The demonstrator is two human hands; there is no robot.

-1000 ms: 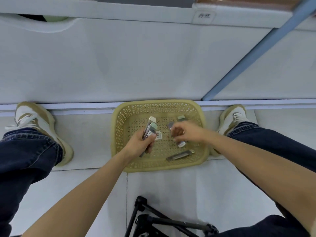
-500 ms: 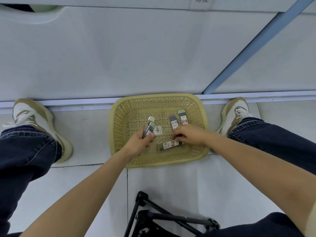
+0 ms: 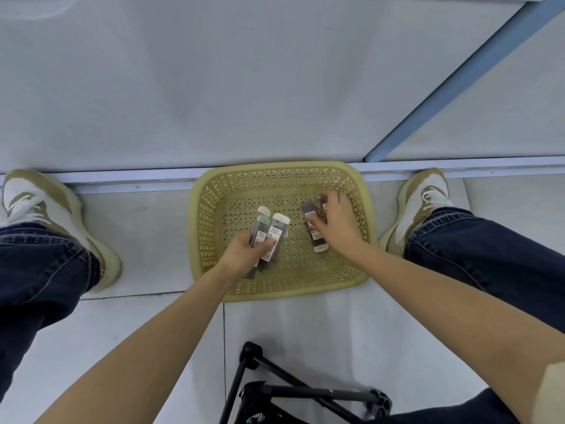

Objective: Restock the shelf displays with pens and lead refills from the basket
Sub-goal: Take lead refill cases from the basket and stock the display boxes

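Over the basket (image 3: 195,215), left hand (image 3: 243,257) fingers curled round refill tubes (image 3: 272,235), right hand (image 3: 337,229) fingers pinching loose tube (image 3: 315,238)

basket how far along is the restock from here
Done: the basket is nearly cleared. In hand: the left hand grips a bundle of refill cases, and the right hand pinches the loose cases lying inside. Left: carrying them all to the shelf displays, which are out of view.
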